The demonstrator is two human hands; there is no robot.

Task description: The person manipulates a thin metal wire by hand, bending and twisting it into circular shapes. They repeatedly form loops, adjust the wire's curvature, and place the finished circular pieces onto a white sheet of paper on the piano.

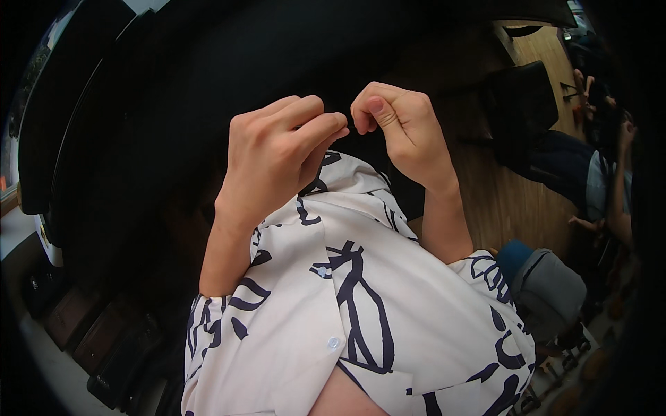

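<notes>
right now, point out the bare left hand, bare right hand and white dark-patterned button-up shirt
Bare left hand [270,147]: head view, back of the hand.
Bare right hand [408,132]: head view, near the thumb's base.
White dark-patterned button-up shirt [424,305]: head view, front fabric.

Matt, lightly creased cloth shirt [357,305], smooth, plastic-looking buttons [334,342], and wood-grained floor [496,211] with soft sheen.
</notes>
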